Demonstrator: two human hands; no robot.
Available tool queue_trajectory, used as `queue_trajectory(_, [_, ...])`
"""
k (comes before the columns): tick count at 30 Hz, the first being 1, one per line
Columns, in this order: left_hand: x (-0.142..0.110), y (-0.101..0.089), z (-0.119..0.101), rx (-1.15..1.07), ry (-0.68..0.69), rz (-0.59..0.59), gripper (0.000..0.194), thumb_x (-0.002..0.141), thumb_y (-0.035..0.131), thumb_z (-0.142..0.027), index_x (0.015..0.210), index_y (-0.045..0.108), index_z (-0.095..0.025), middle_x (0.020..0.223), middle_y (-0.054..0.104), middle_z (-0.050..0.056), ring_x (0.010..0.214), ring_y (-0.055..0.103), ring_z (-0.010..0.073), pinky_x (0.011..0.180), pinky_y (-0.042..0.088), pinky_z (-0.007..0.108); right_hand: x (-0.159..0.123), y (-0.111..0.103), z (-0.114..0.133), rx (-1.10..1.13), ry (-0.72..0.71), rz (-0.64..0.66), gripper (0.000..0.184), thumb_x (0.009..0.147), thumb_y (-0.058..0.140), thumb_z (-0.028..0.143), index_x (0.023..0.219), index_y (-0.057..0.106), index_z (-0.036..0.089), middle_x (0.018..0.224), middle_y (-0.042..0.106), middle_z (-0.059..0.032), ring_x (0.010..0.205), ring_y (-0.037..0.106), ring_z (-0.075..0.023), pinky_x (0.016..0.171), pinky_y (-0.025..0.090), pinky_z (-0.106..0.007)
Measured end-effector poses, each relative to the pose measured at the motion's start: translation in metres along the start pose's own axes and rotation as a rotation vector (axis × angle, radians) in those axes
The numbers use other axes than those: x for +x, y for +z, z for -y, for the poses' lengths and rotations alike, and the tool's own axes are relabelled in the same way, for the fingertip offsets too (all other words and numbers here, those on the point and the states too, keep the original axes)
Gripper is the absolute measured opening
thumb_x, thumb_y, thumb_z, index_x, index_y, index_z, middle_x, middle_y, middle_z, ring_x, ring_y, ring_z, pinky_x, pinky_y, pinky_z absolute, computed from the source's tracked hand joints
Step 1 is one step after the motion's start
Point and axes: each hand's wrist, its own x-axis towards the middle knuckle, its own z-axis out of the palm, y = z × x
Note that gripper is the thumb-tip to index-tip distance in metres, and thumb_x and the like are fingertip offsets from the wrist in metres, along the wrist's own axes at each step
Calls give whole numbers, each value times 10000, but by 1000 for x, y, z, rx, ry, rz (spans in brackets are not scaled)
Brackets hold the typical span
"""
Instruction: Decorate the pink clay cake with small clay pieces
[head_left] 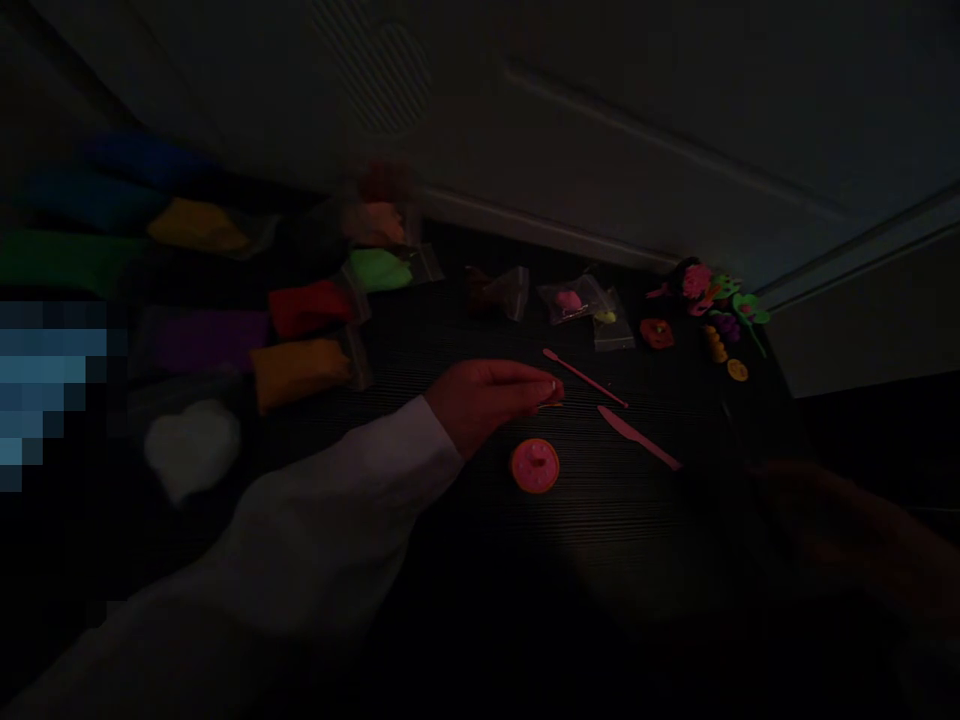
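Observation:
My left hand (491,398), in a white sleeve, is over the middle of the dark table with its fingertips pressed together. A tiny pale bit shows at the tips, too small to name. Just below that hand lies a round pink clay piece (535,466) with an orange rim and a small raised knob. Two pink modelling tools, a thin stick tool (585,377) and a plastic knife (637,438), lie to its right. My right hand (855,525) is low at the right, dark and smeared, so its fingers and anything in them cannot be made out.
Bags of coloured clay cover the left side, including orange (300,372), red (311,306), purple (210,340) and white (191,445). Small bags (570,300) lie along the back. Finished clay shapes (697,285) sit at the back right, near a pale panel (637,130).

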Motion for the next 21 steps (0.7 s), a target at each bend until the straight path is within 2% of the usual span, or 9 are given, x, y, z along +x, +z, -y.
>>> queue_trajectory(1, [0, 0, 1, 32, 11, 5, 33, 622, 699, -186, 653, 698, -177, 718, 687, 10, 715, 600, 98, 676, 418, 216, 1, -1, 16, -15, -53, 31, 398, 749, 583, 255, 1112, 482, 382, 1030, 677, -25, 904, 663, -212, 705, 558, -231])
queue_trajectory(3, [0, -1, 2, 106, 42, 15, 43, 634, 691, -205, 669, 703, -183, 734, 687, 12, 698, 586, 97, 663, 410, 220, 7, 0, 46, -24, -196, 35, 379, 733, 598, 350, 1090, 473, 382, 929, 699, -8, 760, 692, -207, 559, 566, -202])
queue_trajectory(5, [0, -2, 3, 156, 70, 28, 49, 648, 678, -217, 681, 707, -194, 742, 686, 8, 678, 574, 92, 655, 405, 219, 16, 4, 71, -77, -251, -50, 273, 773, 513, 462, 1024, 479, 359, 787, 694, 13, 613, 687, -176, 459, 546, -194])
queue_trajectory(7, [0, -3, 3, 183, 85, 36, 52, 654, 672, -220, 685, 710, -203, 745, 687, 2, 673, 571, 89, 653, 405, 217, 25, 8, 88, -208, -368, -73, 277, 800, 443, 492, 1024, 479, 333, 808, 683, -1, 635, 682, -168, 516, 560, -231])
queue_trajectory(8, [0, -3, 3, 192, 88, 34, 53, 652, 673, -220, 686, 711, -205, 742, 688, 0, 671, 570, 89, 650, 405, 215, 28, 10, 93, -266, -375, -81, 275, 801, 437, 492, 1017, 484, 328, 786, 670, -3, 622, 672, -165, 501, 551, -242])
queue_trajectory(14, [0, -3, 3, 189, 104, 19, 51, 648, 685, -228, 691, 712, -222, 720, 691, -14, 694, 585, 92, 640, 405, 203, 33, 14, 101, -482, -419, -61, 296, 774, 445, 329, 1066, 457, 279, 795, 619, -41, 635, 605, -179, 541, 506, -328])
queue_trajectory(18, [1, -4, 3, 202, 101, 21, 59, 647, 682, -233, 692, 714, -210, 730, 692, -1, 687, 585, 103, 649, 411, 218, 34, 13, 98, -511, -528, -55, 331, 743, 454, 292, 1071, 436, 251, 801, 649, -41, 637, 593, -186, 533, 498, -318])
queue_trajectory(21, [1, -4, 3, 217, 104, 23, 61, 647, 682, -237, 693, 716, -214, 748, 694, -1, 688, 582, 102, 660, 410, 219, 35, 13, 95, -544, -549, -76, 365, 722, 471, 300, 1080, 441, 238, 801, 656, -47, 631, 599, -186, 527, 498, -312])
